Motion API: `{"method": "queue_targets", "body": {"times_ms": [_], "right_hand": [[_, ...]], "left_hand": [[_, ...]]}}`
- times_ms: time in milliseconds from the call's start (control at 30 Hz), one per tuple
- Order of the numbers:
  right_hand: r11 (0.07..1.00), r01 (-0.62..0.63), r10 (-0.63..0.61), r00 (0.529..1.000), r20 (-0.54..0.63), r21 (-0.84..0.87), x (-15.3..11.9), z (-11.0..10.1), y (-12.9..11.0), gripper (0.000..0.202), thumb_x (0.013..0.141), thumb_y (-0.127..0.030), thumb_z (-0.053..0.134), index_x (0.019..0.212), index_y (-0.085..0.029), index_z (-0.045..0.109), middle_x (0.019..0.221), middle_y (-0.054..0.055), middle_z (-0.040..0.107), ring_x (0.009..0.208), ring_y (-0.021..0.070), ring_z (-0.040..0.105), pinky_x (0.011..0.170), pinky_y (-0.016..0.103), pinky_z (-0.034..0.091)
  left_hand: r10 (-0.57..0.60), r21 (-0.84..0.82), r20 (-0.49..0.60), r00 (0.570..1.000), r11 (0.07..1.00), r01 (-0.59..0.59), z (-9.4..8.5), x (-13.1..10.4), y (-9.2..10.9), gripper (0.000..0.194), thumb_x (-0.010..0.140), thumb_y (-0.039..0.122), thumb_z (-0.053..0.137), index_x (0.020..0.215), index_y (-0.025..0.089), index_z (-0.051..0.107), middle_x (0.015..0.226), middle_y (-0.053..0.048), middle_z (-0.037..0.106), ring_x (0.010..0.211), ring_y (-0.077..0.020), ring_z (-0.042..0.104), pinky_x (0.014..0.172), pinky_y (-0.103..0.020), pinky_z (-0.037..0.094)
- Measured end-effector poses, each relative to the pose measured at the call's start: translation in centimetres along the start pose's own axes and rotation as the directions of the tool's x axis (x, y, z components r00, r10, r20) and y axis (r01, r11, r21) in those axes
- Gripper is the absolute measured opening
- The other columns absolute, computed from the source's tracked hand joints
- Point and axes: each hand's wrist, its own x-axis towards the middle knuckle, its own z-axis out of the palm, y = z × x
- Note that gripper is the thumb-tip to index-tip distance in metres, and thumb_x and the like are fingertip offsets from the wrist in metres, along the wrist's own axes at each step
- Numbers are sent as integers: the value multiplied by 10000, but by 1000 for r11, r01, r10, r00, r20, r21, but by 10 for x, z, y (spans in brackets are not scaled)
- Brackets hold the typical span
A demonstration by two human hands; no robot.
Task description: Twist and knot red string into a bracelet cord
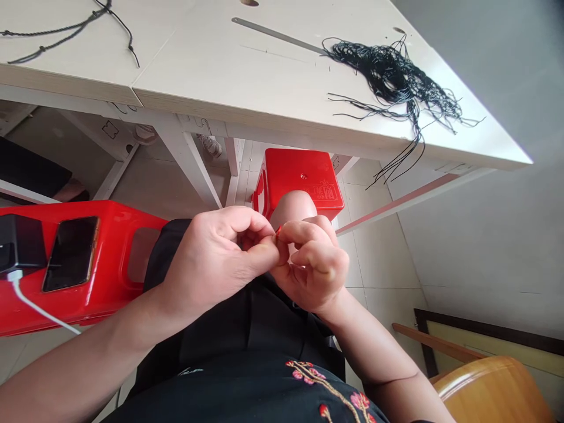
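Where fingers (pixel 251 218) are meeting: left hand (pixel 215 249) and right hand (pixel 314 264) are pinching a tiny red piece (pixel 278 231).
Red piece: I'm seeing one sliver.

Two hands (pixel 215 249) (pixel 315 261), one small red item (pixel 278 230), two red plastic stools (pixel 291 167) (pixel 110 252), one smartphone (pixel 70 252), one black cord bundle (pixel 388 70).

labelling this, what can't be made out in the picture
Head view:
Small red item: mostly covered by left hand and right hand; shape unclear.
Grey strip: right end hidden by black cord bundle.
Black box: cut off by left edge.
Lettering on far red stool: too small to read.
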Motion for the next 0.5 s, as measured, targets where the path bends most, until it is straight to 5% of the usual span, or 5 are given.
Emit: {"method": "queue_targets", "body": {"times_ms": [267, 500], "right_hand": [[936, -203, 249, 959, -132, 287, -1, 9, -8, 370, 737, 23, 534, 833, -262, 318, 687, -61, 454, 568, 91, 470, 510, 232, 438], [975, -173, 175, 985, -2, 138, -1, -2, 0, 311, 768, -19, 599, 869, -249, 417, 758, -24, 576, 639, 122, 559, 590, 294, 495]], "left_hand": [[-107, -146, 70, 992, 982, 116, 4, 4, -5, 80, 683, 171, 609, 625, 174, 664, 535, 37, 588, 479, -69, 486, 433, -158, 396], [-19, -33, -8, 1000, 999, 19, 1, 3, -3, 75, 692, 152, 631, 621, 172, 645, 544, 51, 594, 471, -50, 477, 425, -143, 374]]}}
